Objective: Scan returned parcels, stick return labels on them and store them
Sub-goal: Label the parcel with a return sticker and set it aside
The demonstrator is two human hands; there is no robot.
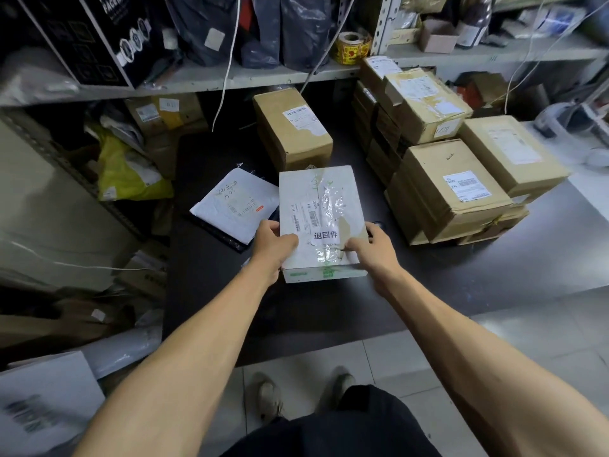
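Observation:
I hold a flat white parcel (321, 199) with clear tape and a barcode label above a dark floor mat. A white return label (325, 236) with printed characters sits on its top near my hands. My left hand (273, 244) grips the parcel's near left edge, thumb on top. My right hand (370, 245) grips the near right edge, with fingertips touching the parcel just right of the label.
A white mailer bag (235, 202) lies on the mat (211, 291) to the left. A brown box (291, 128) stands behind the parcel; stacked brown boxes (451, 189) fill the right. Shelves (263, 74) hold dark bags and a yellow sticker roll (352, 47). My shoes (270, 397) stand on the tiles.

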